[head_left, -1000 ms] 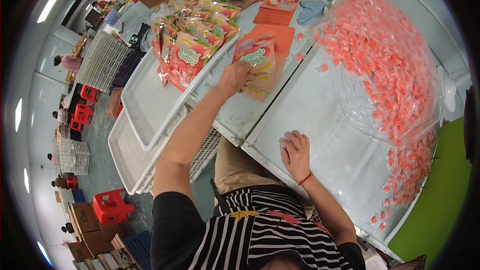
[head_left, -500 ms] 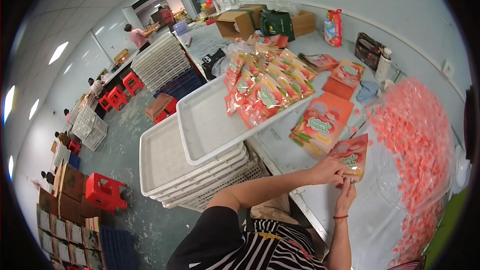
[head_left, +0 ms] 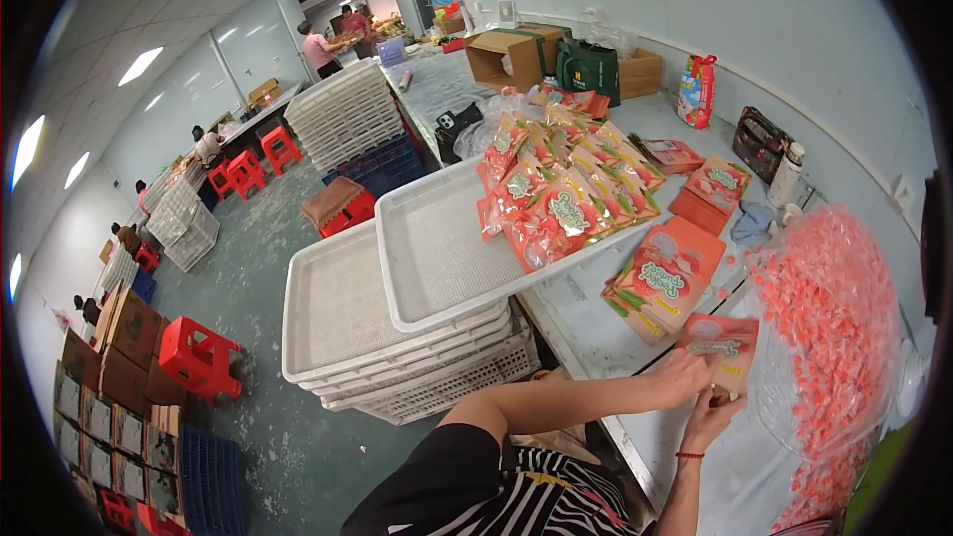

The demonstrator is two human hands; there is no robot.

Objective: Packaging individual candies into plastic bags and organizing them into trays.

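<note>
I have both hands on one flat orange pouch (head_left: 722, 345), which lies on the pale surface (head_left: 596, 323) in front of me. My left hand (head_left: 681, 378) presses on the pouch's near left corner with its fingers closed over the edge, and my right hand (head_left: 713, 415), with a red band at the wrist, pinches the near edge just beside it, so the two hands almost touch. Just beyond the pouch sits a short stack of the same empty pouches (head_left: 663, 280), and to my right spreads a big heap of small pink wrapped candies (head_left: 832, 323) on clear plastic sheeting. To my left, a white tray (head_left: 437, 258) rests across a stack of white trays (head_left: 342, 323), and filled pouches (head_left: 556, 199) are piled on its far end. Red stools (head_left: 199, 355) stand on the floor below.
</note>
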